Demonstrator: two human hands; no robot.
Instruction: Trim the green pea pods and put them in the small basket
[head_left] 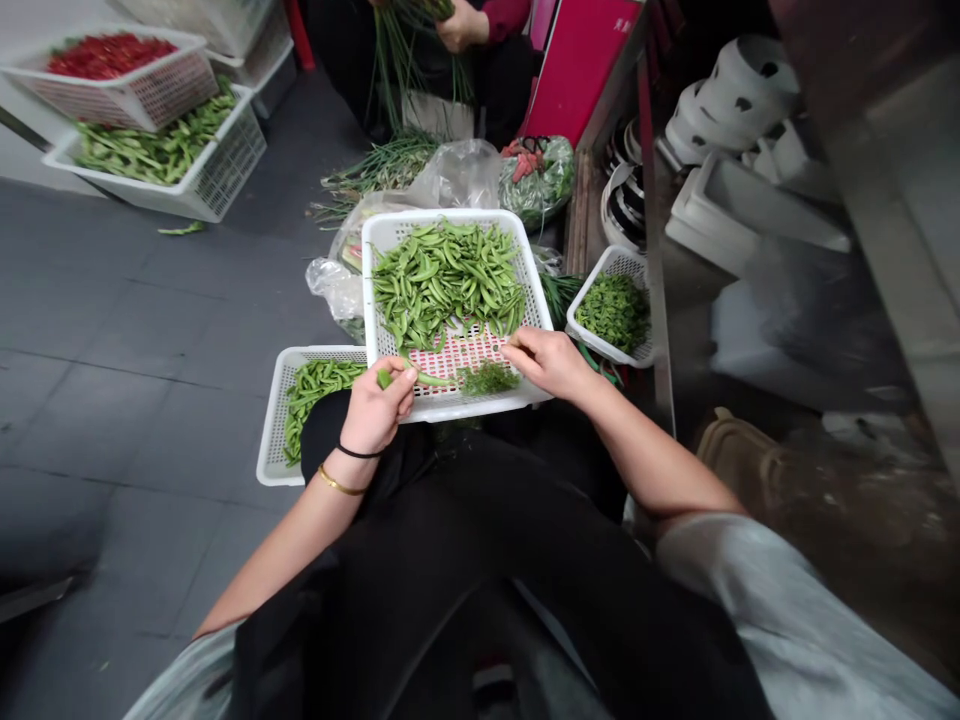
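A white slatted basket (pixel 390 232) rests on my lap, heaped with green pea pods (pixel 444 277) at its far end. My left hand (pixel 377 410) is closed on one pea pod (pixel 384 378) at the basket's near left edge. My right hand (pixel 546 360) reaches into the basket's near right side with its fingers pinched among the pods; what they hold is hidden. A small pile of green trimmings (pixel 487 379) lies between the hands.
A lower white basket (pixel 271 425) of pods sits on the floor at my left knee. A small basket of greens (pixel 615 312) stands to the right. Baskets of red chillies (pixel 112 60) and green pods (pixel 157 150) lie far left. Another person's hand (pixel 459 25) holds green stalks ahead.
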